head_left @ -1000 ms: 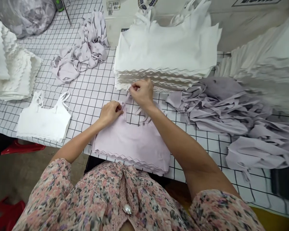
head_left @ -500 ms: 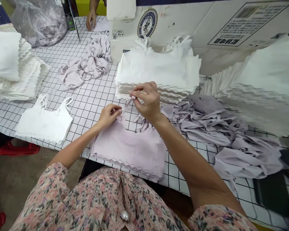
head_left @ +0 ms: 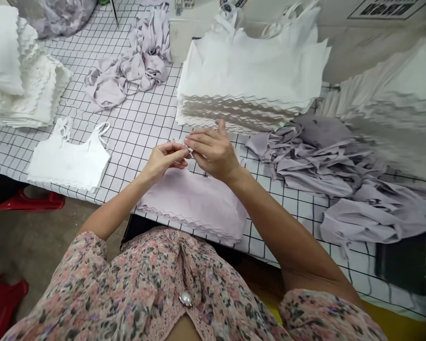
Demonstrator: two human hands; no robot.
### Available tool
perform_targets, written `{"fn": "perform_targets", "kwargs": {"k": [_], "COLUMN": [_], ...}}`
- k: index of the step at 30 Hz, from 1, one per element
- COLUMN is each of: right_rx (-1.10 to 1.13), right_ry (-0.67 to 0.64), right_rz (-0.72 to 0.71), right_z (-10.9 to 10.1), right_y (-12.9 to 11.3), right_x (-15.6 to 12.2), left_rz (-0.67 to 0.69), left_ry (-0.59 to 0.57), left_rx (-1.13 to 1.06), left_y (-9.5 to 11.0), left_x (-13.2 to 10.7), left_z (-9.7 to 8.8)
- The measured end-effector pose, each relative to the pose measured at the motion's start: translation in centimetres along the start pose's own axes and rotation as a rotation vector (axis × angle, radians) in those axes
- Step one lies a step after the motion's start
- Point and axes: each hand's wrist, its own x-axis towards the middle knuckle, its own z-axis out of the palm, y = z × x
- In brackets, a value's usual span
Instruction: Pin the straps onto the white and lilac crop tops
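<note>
A lilac-pink camisole top [head_left: 195, 201] with a wavy hem lies flat in front of me on the checked tablecloth. Just above its top edge, my left hand [head_left: 166, 161] is closed in a pinch on its shoulder strap [head_left: 190, 149]. My right hand [head_left: 215, 150] meets it there, thumb and forefinger pinched at the same small pale spot, other fingers stretched out. Fingers hide most of the strap. Off to the left lies a white camisole top [head_left: 71, 158] with its straps looped upward.
A tall stack of white camisoles [head_left: 248, 71] stands behind my hands, another stack [head_left: 401, 104] at the right. Crumpled lilac garments [head_left: 319, 156] lie to the right, more lilac garments [head_left: 142, 66] at the back left. White folded pieces [head_left: 28, 80] sit far left. Red stools [head_left: 35, 201] stand below.
My right hand has come down and in to my left, so their fingertips now meet at the strap. The camera view has tilted downward; the distant person's hand is out of sight.
</note>
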Motion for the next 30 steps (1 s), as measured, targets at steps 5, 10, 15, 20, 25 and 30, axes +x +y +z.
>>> {"fn": "perform_targets", "kwargs": {"k": [5,10,15,20,25,30], "right_rx": [-0.006,0.019,0.16,0.561,0.487,0.495], "right_ry": [-0.001,-0.019,0.044,-0.129,-0.101,-0.004], "right_rz": [0.06,0.07,0.109,0.18,0.167,0.204], "right_z": [0.1,0.4,-0.1,-2.1,-2.7,-2.0], "right_y": [-0.3,-0.5,-0.3,-0.1,-0.6,-1.0], "right_x": [-0.8,-1.0,-1.6,-1.7,-1.1,-2.1], "left_rz": [-0.036,-0.039,-0.051,0.001,0.235,0.39], "left_ry": [-0.053,-0.019,-0.008,-0.002,-0.007,0.01], "left_rx": [-0.036,-0.062,-0.022,0.109,0.36,0.955], "left_y": [-0.4,-1.0,-1.0,-0.7,-1.0,-1.9], "left_x": [-0.4,-0.2,-0.6,-1.0,-0.6,-2.3], "left_z": [-0.1,0.4,0.0,-0.3,-0.3,-2.5]}}
